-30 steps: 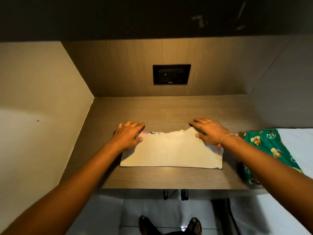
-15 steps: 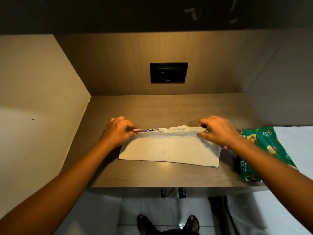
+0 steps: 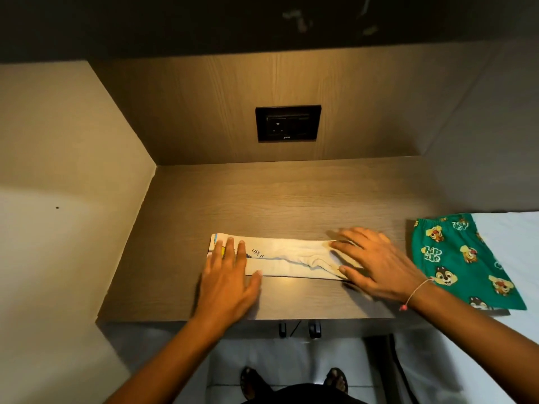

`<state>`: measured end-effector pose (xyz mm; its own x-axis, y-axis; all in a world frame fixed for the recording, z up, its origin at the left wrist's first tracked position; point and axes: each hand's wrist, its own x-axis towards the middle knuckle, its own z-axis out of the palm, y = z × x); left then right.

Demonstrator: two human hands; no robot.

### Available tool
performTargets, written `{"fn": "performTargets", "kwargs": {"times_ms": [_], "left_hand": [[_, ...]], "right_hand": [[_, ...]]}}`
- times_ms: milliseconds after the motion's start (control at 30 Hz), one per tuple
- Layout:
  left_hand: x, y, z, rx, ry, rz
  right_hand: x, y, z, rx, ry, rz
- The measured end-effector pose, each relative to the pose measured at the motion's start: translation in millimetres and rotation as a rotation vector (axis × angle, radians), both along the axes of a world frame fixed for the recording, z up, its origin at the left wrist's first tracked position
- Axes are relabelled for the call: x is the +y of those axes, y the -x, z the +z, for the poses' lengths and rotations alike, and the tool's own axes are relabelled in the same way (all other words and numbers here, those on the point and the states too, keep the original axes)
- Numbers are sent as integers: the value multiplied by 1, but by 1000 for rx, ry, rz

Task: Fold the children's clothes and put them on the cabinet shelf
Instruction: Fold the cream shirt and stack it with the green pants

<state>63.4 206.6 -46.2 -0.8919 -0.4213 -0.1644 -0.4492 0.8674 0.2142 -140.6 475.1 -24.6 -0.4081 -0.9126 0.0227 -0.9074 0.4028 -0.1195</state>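
Both hands flat, open: left hand (image 3: 229,279), right hand (image 3: 376,265) pressing folded shirt (image 3: 287,259)

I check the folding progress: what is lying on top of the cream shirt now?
Both hands rest flat on the cream shirt: left hand on its left end, right hand covering its right end.

The folded shirt (image 3: 291,256) is cream, with a blue strip and a patch of yellow at its left end and small black lettering beside them. The shorts (image 3: 463,260) are green, printed all over with brown and yellow cartoon chipmunk faces and white lettering, and lie partly on a white bed (image 3: 513,237). The surface (image 3: 277,196) is grey-brown wood grain, the panel behind it a warmer brown with a black socket plate (image 3: 288,123), the side wall (image 3: 58,158) beige, and the right wrist wears a pale string bracelet (image 3: 415,291) with a pink bead.
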Motion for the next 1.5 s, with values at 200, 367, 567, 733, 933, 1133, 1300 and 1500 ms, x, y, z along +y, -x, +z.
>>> {"fn": "performTargets", "kwargs": {"times_ms": [200, 367, 567, 733, 933, 1133, 1300, 1500], "left_hand": [[-5, 42, -22, -134, -71, 90], [-58, 111, -9, -227, -40, -105], [-70, 170, -6, -253, 5, -316], [-59, 152, -10, -102, 2, -345], [-11, 19, -7, 161, -175, -535], [42, -35, -30, 238, -56, -562], [53, -36, -34, 416, -65, -460], [63, -52, 7, 536, -443, -280]], "right_hand": [[11, -8, -25, -86, -240, 59], [11, -61, -17, -206, -178, -39], [-13, -126, -14, -240, -155, -52], [-16, -128, -21, -228, -72, -94], [-9, -102, -34, -189, 0, 28], [-5, -95, -53, -137, 103, 84], [-3, -105, -49, -211, 281, 78], [10, -118, 6, -601, 371, -7]]}}
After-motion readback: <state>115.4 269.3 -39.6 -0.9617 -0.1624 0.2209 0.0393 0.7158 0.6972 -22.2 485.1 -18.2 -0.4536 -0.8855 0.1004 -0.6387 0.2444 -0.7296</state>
